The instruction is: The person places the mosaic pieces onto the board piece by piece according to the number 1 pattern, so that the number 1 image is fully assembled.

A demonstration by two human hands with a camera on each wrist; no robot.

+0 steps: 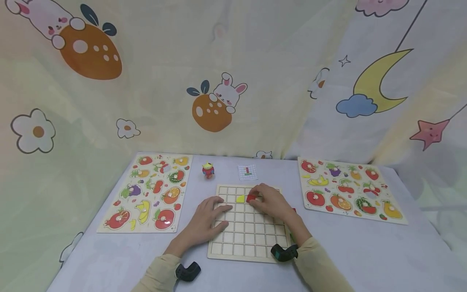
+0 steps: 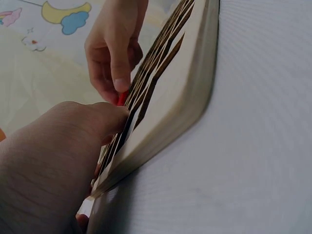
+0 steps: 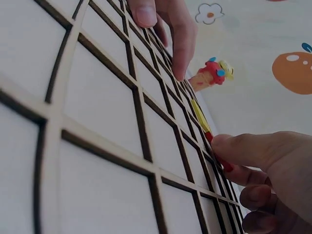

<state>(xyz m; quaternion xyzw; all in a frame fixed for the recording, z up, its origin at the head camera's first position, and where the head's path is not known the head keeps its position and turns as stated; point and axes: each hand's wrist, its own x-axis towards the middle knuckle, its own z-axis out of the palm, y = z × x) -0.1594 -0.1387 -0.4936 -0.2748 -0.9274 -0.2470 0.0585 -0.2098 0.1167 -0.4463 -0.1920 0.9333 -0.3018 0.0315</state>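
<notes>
A wooden grid board (image 1: 238,238) lies on the table in front of me. My right hand (image 1: 269,201) pinches a red tile (image 1: 251,198) between thumb and fingers over a cell near the board's far edge. Just left of it, a yellow tile (image 1: 240,198) sits in the grid; in the right wrist view the red tile (image 3: 223,162) is beside the yellow tile (image 3: 199,115). My left hand (image 1: 206,222) rests on the board's left side with fingers spread. In the left wrist view its thumb touches the board's rim (image 2: 175,105).
Behind the board stand a small toy figure (image 1: 208,170) and a card with a coloured grid pattern (image 1: 247,172). Fruit puzzle boards lie at left (image 1: 151,190) and right (image 1: 350,190). Red and green bits show partly hidden beside my right forearm.
</notes>
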